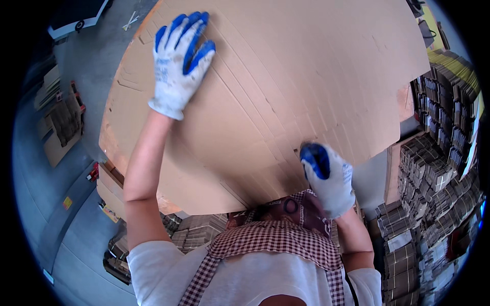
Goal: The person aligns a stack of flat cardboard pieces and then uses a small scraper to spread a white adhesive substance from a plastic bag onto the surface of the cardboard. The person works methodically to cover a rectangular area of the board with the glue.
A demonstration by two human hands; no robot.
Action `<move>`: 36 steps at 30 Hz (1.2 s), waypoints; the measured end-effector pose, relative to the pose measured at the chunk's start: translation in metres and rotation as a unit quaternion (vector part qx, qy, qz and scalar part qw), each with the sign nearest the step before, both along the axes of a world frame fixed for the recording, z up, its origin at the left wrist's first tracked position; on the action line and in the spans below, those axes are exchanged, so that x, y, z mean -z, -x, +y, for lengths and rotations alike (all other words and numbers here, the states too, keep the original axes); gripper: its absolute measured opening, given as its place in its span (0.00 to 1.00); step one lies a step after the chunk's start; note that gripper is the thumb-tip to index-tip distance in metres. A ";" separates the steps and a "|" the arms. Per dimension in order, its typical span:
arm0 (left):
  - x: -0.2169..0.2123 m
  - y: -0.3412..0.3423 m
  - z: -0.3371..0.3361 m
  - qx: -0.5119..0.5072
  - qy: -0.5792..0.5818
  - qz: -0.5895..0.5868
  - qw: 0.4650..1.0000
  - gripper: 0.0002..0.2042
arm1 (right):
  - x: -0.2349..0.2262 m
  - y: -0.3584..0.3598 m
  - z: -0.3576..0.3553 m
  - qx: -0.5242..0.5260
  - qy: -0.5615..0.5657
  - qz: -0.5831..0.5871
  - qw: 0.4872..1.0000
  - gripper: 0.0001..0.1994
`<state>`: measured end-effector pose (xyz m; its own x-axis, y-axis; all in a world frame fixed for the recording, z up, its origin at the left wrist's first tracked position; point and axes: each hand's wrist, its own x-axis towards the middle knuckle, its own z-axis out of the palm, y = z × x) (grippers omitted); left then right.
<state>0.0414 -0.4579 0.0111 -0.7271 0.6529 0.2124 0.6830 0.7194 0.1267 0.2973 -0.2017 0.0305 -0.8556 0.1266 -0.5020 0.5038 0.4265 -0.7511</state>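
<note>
Currently both gloved hands on a big stack of flat cardboard sheets (286, 92), which fills the middle and far part of the view, fanned so sheet edges step diagonally from far left to near right.

Left hand (179, 61): white glove with blue coating, fingers (196, 48) spread wide and flat, palm down on the top sheet at the far left. Not gripping, just pressing on the face of the cardboard.

Right hand (329, 178): same glove type, at the near right edge of the stack. Fingers curled around or under the sheet edge, blue thumb tip showing on top; looks closed on the cardboard edge, though the fingertips themselves are hidden under it.

Stack's near edge overhangs the person's chest; checked apron (270, 239) over a white shirt sits just below it.

Around it: bundled stacks of folded brown cartons (439, 188) piled densely on the right, near to far. More flattened cartons (61, 127) on the grey floor (35, 204) at the left, well apart from the hands. More bundles (194, 229) under the sheet stack, near centre.
</note>
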 end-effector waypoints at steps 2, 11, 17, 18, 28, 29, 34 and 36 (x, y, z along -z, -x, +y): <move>0.008 0.013 0.000 -0.007 0.012 0.013 1.000 0.24 | -0.006 -0.011 0.003 -0.079 -0.007 -0.097 0.992 0.18; 0.019 0.022 0.005 -0.022 0.010 -0.008 1.000 0.26 | 0.023 -0.029 -0.021 -0.050 0.054 -0.096 0.993 0.16; 0.013 0.025 0.005 -0.033 0.011 -0.035 0.999 0.24 | 0.040 -0.045 -0.029 -0.019 0.071 -0.062 0.995 0.12; 0.013 0.025 0.005 -0.035 0.019 -0.031 0.999 0.24 | 0.042 -0.048 -0.029 -0.015 0.075 -0.054 0.996 0.12; 0.008 0.028 0.010 -0.039 0.022 -0.033 0.998 0.22 | 0.038 -0.041 -0.030 -0.003 0.112 -0.052 0.992 0.11; 0.008 0.029 0.010 -0.038 0.023 -0.036 0.998 0.22 | 0.037 -0.040 -0.031 0.008 0.125 -0.065 0.990 0.11; 0.012 0.035 0.009 -0.014 0.014 -0.020 1.000 0.22 | 0.039 -0.040 -0.039 0.064 0.124 -0.091 0.986 0.12; 0.013 0.036 0.009 -0.013 0.036 -0.014 0.999 0.22 | 0.037 -0.036 -0.039 0.063 0.123 -0.090 0.986 0.12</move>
